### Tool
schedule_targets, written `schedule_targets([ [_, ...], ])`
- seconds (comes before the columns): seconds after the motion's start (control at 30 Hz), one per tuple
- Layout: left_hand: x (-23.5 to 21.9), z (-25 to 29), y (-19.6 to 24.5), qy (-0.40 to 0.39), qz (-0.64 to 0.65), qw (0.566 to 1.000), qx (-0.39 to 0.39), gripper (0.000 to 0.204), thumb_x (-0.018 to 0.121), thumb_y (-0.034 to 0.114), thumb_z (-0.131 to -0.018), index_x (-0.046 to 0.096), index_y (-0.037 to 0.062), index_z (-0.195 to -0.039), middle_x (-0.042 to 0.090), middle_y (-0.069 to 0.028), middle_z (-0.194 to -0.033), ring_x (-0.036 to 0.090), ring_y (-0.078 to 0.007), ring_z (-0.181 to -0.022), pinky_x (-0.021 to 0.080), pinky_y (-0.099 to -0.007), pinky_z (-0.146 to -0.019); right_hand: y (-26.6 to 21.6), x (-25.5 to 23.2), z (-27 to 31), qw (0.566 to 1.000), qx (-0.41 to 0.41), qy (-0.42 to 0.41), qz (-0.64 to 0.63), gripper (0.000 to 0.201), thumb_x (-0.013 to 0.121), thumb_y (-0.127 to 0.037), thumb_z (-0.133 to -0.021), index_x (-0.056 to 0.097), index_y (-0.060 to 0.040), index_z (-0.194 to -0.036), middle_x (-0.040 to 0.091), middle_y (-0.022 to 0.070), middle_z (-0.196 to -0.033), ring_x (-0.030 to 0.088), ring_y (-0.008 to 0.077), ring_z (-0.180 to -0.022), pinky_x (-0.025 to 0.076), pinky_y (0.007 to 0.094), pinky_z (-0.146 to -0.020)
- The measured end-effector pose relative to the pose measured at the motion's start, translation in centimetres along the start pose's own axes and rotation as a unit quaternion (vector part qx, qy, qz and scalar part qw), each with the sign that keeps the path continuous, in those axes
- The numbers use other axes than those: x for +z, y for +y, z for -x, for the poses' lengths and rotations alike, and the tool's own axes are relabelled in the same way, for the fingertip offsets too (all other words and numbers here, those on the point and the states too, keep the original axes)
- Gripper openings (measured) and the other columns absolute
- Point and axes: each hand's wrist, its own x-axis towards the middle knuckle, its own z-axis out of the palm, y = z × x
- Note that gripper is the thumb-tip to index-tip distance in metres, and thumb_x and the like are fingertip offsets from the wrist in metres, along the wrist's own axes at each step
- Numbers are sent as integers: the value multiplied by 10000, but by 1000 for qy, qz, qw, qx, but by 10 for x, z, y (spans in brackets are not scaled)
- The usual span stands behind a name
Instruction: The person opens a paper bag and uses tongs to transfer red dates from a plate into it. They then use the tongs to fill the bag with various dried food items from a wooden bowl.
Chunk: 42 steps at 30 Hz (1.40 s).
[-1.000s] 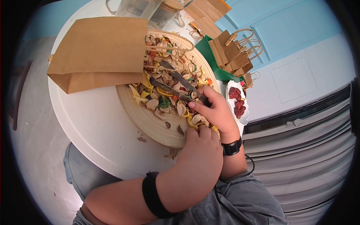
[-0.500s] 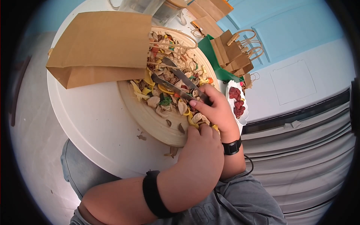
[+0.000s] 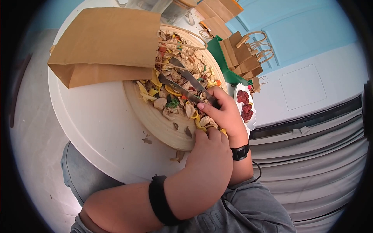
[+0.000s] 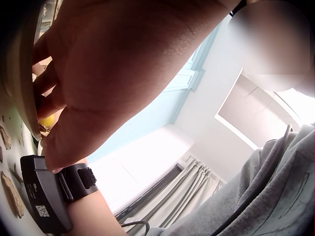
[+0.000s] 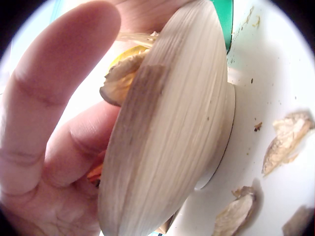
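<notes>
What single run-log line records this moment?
left hand: grips wooden bowl rim | right hand: holds metal tongs in dried mix | paper bag: lies on bowl edge

A wooden bowl [image 3: 163,124] of dried pieces sits on the worktop [image 3: 97,132]. A paper bag [image 3: 105,42] lies over its far-left rim, tongs [image 3: 182,83] rest inside, and a small dish [image 3: 252,116] stands right.

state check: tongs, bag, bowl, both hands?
Metal tongs: jaws apart over the mix, gripped by right hand.
Brown paper bag: lying on its side, mouth toward the bowl.
Wide wooden bowl: full of dried petals, left hand on its near rim.
</notes>
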Motion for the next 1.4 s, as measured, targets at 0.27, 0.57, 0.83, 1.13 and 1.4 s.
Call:
schedule_targets([
  [0.27,2,-1,1,-7,-10,1000,1,319,589,185,-835,660,15,-1096,598,-63,-968,542,-209,-956,439,-335,-756,-2,0,0,1000,9,0,-17,295,806,-213,-816,574,-42,-877,446,-10,-672,409,113,-645,346,277,-573],
  [0.57,2,-1,0,-3,-7,1000,5,347,585,181,-840,649,17,-1139,594,-68,-984,544,-217,-980,446,-342,-764,-2,0,1,1000,15,-3,-22,296,800,-224,-820,572,-43,-872,425,-10,-663,408,120,-639,343,286,-569],
  [0.83,-3,-2,-2,-17,7,1000,16,360,575,160,-844,634,5,-1164,587,-83,-1005,544,-231,-995,450,-356,-793,-7,-3,2,1000,-5,-1,7,313,795,-254,-817,576,-41,-887,478,24,-663,461,150,-635,379,311,-581],
  [1.13,-2,-2,-2,-13,28,999,20,403,564,147,-848,613,-5,-1218,565,-99,-1040,527,-246,-998,444,-377,-810,-3,-5,2,999,-8,-7,35,360,791,-319,-809,591,-52,-944,535,66,-685,526,195,-635,417,329,-583],
  [1.4,4,-3,-3,8,19,999,31,413,610,190,-853,606,5,-1223,551,-102,-1046,519,-260,-1003,450,-396,-814,0,-5,2,999,-16,-6,33,361,787,-331,-811,596,-58,-950,547,70,-669,534,208,-619,426,351,-577],
])
